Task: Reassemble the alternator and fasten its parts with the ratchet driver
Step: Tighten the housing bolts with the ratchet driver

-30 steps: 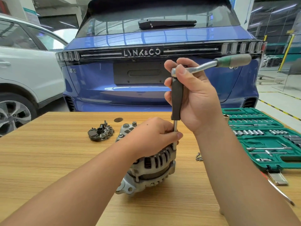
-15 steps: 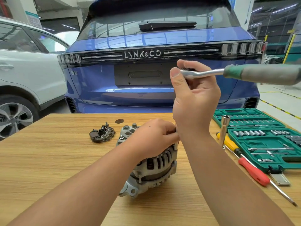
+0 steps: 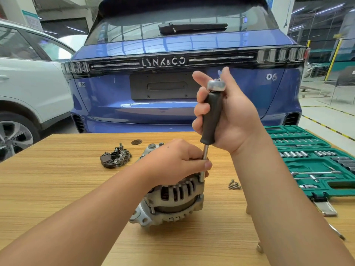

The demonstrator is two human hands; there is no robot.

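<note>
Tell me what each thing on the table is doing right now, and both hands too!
Alternator: on its side on the table, driver tip at its top edge.
Ratchet driver: upright.
Right hand: grips the driver's black handle.
Left hand: pinches the driver's shaft, rests on the alternator.
Rectifier part: lying loose, not fitted.
Screws: loose in a small pile.
Socket case: open.

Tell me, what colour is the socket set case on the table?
Green: the socket set case shows best, and only, in the head view, at the table's right.
</note>
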